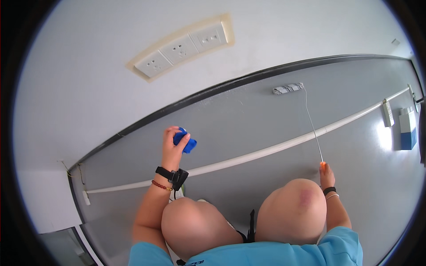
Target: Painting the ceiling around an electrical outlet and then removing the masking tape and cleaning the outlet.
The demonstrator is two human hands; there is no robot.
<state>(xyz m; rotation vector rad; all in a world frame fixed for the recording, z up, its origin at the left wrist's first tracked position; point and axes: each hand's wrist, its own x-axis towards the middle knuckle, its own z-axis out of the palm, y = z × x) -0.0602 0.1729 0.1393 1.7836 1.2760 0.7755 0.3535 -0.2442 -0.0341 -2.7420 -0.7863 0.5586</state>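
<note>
My right hand point(327, 175) is closed round the orange handle point(323, 166) of a paint roller. From it a long thin wire frame point(312, 125) runs forward over a white conduit to the grey-striped roller sleeve point(288, 88), which rests on the grey floor near the wall's foot. My left hand point(173, 141) is raised and closed on a crumpled blue cloth point(185, 142); part of the cloth is hidden by the fingers. A black strap with a small black device point(179, 179) sits on my left wrist. Both my knees are bent up between my arms.
White wall sockets point(179, 49) edged with beige tape are ahead. A dark skirting point(222, 84) runs along the wall. The white conduit point(248, 156) crosses the floor. At the right stand a blue-and-white box point(408, 131) and a white power strip point(388, 114).
</note>
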